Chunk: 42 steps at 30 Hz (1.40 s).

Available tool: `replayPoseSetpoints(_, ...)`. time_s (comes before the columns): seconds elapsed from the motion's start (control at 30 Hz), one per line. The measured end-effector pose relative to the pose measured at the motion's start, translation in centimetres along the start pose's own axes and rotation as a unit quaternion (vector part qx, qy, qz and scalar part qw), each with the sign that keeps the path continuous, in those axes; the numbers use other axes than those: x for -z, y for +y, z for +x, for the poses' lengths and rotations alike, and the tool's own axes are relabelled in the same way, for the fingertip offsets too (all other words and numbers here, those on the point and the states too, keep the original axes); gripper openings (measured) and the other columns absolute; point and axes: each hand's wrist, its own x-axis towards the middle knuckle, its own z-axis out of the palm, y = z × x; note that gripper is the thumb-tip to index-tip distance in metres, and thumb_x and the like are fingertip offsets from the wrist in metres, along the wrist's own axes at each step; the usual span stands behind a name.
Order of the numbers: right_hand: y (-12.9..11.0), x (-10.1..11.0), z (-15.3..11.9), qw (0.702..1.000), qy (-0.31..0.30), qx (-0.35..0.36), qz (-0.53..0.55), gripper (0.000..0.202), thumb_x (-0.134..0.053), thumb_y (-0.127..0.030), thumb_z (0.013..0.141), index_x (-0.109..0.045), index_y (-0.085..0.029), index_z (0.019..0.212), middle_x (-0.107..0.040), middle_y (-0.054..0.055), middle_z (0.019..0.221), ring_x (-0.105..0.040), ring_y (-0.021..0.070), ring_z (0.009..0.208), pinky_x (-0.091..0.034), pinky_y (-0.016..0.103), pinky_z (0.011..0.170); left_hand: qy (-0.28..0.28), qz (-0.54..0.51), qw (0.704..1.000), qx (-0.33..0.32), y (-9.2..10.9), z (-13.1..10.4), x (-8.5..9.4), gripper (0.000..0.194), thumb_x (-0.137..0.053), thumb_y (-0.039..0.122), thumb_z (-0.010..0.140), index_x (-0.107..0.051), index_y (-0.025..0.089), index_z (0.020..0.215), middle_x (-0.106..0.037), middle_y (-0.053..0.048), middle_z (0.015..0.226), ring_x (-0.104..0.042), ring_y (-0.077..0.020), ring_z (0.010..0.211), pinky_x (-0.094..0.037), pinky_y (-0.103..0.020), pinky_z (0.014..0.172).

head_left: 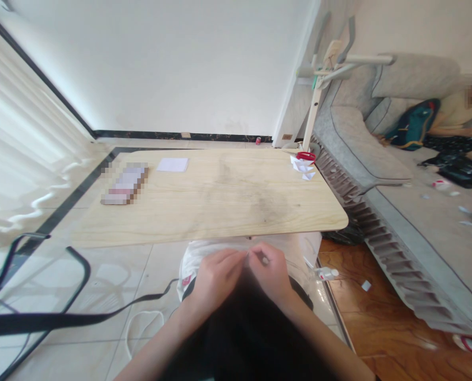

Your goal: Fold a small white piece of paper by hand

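Observation:
My left hand (219,272) and my right hand (271,269) meet over my lap, just in front of the table's near edge. The fingertips of both are pinched together and touch or nearly touch. Whatever is between them, if anything, is too small to make out. On the wooden table (204,211), a stack of white paper (173,164) lies at the back left. Folded white paper pieces (302,165) sit at the back right beside red-handled scissors (306,156).
A blurred-out flat object (125,183) lies on the table's left. To the right stands a grey sofa (349,137) with a seated person (456,114) and a teal backpack (414,124). A small white bottle (327,273) is on the floor. A black strap (81,321) stretches at left.

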Motion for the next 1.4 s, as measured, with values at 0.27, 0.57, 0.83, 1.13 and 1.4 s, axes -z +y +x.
replayPoseSetpoints(0.27, -0.1, -0.1, 0.2, 0.999, -0.028, -0.009, 0.027, 0.013, -0.056, -0.02, 0.084, -0.067, -0.019, 0.076, -0.067, 0.001, 0.069, -0.061, 0.0178, 0.066, -0.049, 0.027, 0.061, 0.037, -0.066, 0.992, 0.102, -0.1, 0.3, -0.1, 0.018, -0.06, 0.024, 0.088, -0.074, 0.021, 0.099, -0.077, -0.005, 0.088, -0.07, -0.0204, 0.077, -0.055, -0.03, 0.072)
replayPoseSetpoints(0.57, 0.0, 0.1, 0.4, 0.99, 0.013, -0.051, 0.13, 0.014, -0.065, -0.03, 0.081, -0.067, -0.019, 0.09, -0.069, 0.003, 0.077, -0.064, 0.0186, 0.068, -0.054, 0.028, 0.06, -0.001, -0.206, 0.96, 0.192, -0.1, 0.9, 0.2, 0.019, -0.057, 0.027, 0.086, -0.074, 0.018, 0.089, -0.074, -0.003, 0.076, -0.067, -0.0186, 0.068, -0.052, -0.027, 0.064)
replayPoseSetpoints(0.83, -0.4, -0.3, 0.3, 0.986, 0.01, -0.062, 0.155, 0.017, -0.066, -0.034, 0.083, -0.068, -0.018, 0.081, -0.069, 0.003, 0.07, -0.065, 0.0186, 0.062, -0.055, 0.029, 0.058, 0.019, -0.25, 0.94, 0.232, 0.4, 0.9, 0.4, 0.015, -0.055, 0.024, 0.083, -0.067, 0.017, 0.077, -0.065, 0.001, 0.062, -0.061, -0.0156, 0.06, -0.047, -0.024, 0.058)
replayPoseSetpoints(1.13, -0.5, -0.3, 0.3, 0.985, -0.008, -0.068, 0.156, 0.014, -0.065, -0.032, 0.082, -0.066, -0.018, 0.081, -0.07, 0.003, 0.07, -0.066, 0.0183, 0.064, -0.056, 0.029, 0.059, 0.017, -0.205, 0.955, 0.214, 0.3, 0.8, 0.6, 0.024, -0.049, 0.022, 0.084, -0.062, 0.018, 0.065, -0.059, 0.002, 0.059, -0.055, -0.0152, 0.061, -0.041, -0.024, 0.059)
replayPoseSetpoints(1.4, -0.5, -0.3, 0.5, 0.982, -0.061, -0.067, 0.166, 0.011, -0.064, -0.025, 0.08, -0.067, -0.018, 0.088, -0.072, 0.003, 0.08, -0.068, 0.0188, 0.074, -0.056, 0.029, 0.067, 0.009, -0.167, 0.965, 0.2, -0.2, 0.5, 0.4, 0.026, -0.046, 0.022, 0.086, -0.058, 0.018, 0.063, -0.056, 0.002, 0.059, -0.052, -0.0143, 0.061, -0.037, -0.024, 0.059)
